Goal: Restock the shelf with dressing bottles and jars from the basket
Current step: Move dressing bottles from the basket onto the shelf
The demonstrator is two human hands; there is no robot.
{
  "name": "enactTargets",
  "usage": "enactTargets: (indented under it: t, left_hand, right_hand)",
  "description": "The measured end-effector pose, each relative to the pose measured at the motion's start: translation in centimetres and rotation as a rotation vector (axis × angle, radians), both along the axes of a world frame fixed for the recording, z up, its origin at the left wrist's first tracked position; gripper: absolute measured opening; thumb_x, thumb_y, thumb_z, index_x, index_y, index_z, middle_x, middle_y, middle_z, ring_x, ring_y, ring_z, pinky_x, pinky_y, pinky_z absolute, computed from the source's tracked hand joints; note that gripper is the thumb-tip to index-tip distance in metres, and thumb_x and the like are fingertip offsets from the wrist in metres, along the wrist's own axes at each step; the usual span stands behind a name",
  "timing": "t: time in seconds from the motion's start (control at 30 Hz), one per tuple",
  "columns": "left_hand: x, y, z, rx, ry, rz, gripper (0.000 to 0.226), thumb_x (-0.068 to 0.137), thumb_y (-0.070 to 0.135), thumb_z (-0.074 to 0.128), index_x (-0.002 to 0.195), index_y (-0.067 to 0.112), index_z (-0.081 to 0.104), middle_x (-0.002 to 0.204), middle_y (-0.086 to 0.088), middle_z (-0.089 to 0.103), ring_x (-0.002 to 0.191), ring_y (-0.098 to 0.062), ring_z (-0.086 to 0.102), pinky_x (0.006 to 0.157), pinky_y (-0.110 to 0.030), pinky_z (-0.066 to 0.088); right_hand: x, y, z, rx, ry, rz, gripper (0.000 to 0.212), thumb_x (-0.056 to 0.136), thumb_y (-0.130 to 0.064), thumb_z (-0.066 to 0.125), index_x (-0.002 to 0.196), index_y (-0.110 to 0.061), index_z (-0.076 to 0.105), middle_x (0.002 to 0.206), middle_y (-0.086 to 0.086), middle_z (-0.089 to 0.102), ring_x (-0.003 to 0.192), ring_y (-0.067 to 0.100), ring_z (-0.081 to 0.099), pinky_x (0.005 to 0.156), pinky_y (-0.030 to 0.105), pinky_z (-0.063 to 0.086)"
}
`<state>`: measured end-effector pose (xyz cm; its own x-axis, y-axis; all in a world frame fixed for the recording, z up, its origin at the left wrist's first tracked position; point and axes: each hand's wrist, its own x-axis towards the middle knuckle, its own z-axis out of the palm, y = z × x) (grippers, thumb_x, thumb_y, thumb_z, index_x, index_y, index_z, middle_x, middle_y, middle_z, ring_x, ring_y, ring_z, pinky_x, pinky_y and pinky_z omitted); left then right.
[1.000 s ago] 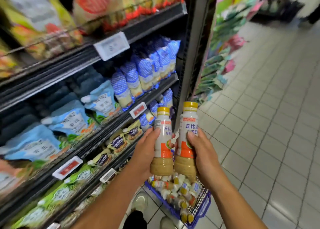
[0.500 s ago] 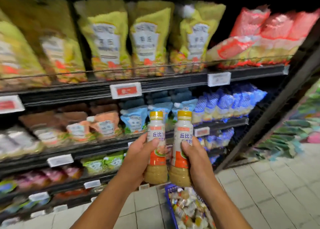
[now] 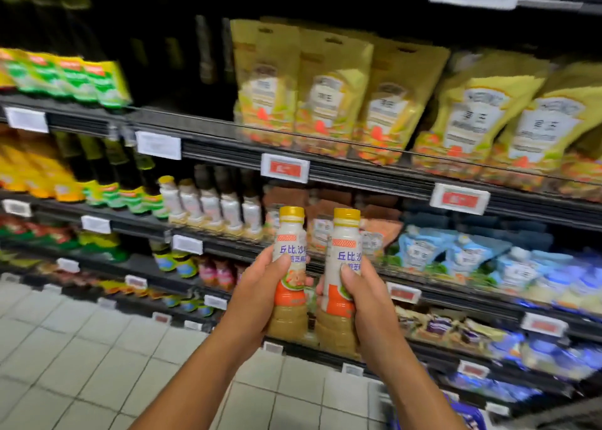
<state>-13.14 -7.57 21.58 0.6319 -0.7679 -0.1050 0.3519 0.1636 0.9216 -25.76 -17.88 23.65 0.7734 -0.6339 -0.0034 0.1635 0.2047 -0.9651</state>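
My left hand [image 3: 257, 294] grips one dressing bottle [image 3: 291, 234] with a yellow cap, a white and orange label and tan dressing. My right hand [image 3: 365, 302] grips a second, matching dressing bottle [image 3: 344, 237]. Both bottles stand upright, side by side, in front of the shelf [image 3: 228, 244]. A row of similar bottles [image 3: 211, 203] stands on that shelf, up and left of my hands. Only a blue corner of the basket [image 3: 469, 418] shows at the bottom edge.
Yellow pouches [image 3: 325, 94] fill the shelf above, blue pouches [image 3: 456, 253] the shelf to the right. Dark bottles with green labels [image 3: 127, 175] stand at the left. Price tags [image 3: 285, 168] line the shelf edges. Pale floor tiles [image 3: 81, 348] spread out at the lower left.
The view has swung left along the shelves. Both hands still hold their bottles upright. The basket has slid almost out of view at the bottom right.
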Motion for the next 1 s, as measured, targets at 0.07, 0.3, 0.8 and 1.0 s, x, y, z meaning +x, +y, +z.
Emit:
enactTargets:
  t: [0.07, 0.3, 0.8, 1.0]
  left_hand:
    - [2.2, 2.8, 0.5, -0.025, -0.007, 0.038, 0.029, 0.089, 0.037, 0.059, 0.115, 0.028, 0.067, 0.112, -0.012, 0.073, 0.086, -0.025, 0.071, 0.073, -0.041, 0.058]
    - [8.7, 11.3, 2.9, -0.031, -0.015, 0.149, 0.044, 0.086, 0.036, 0.058, 0.125, 0.015, 0.061, 0.110, -0.018, 0.072, 0.078, -0.026, 0.067, 0.067, -0.039, 0.057]
    - [21.1, 12.2, 7.3, -0.188, -0.074, 0.240, 0.034, 0.086, 0.037, 0.065, 0.111, 0.015, 0.069, 0.101, -0.019, 0.071, 0.074, -0.024, 0.067, 0.066, -0.039, 0.058]
    - [27.0, 7.9, 9.9, -0.213, -0.157, 0.204, 0.051, 0.072, 0.029, 0.080, 0.117, 0.014, 0.062, 0.086, -0.021, 0.068, 0.068, -0.024, 0.067, 0.062, -0.036, 0.057]
  right_hand:
    - [2.7, 2.3, 0.3, 0.020, -0.013, 0.053, 0.036, 0.084, -0.032, 0.058, 0.116, -0.015, 0.060, 0.083, 0.010, 0.072, 0.069, 0.018, 0.068, 0.059, 0.028, 0.055]
    - [11.4, 9.5, 1.9, 0.048, -0.042, 0.170, 0.038, 0.084, -0.032, 0.060, 0.120, -0.022, 0.062, 0.090, 0.014, 0.073, 0.070, 0.021, 0.070, 0.061, 0.034, 0.057]
    - [24.3, 10.3, 6.4, -0.101, -0.123, 0.275, 0.030, 0.092, -0.032, 0.064, 0.118, -0.017, 0.061, 0.091, 0.008, 0.073, 0.074, 0.017, 0.069, 0.065, 0.028, 0.056]
    - [29.5, 6.5, 9.1, -0.161, -0.169, 0.232, 0.040, 0.080, -0.035, 0.059, 0.115, -0.014, 0.059, 0.078, 0.007, 0.071, 0.065, 0.016, 0.067, 0.060, 0.029, 0.055]
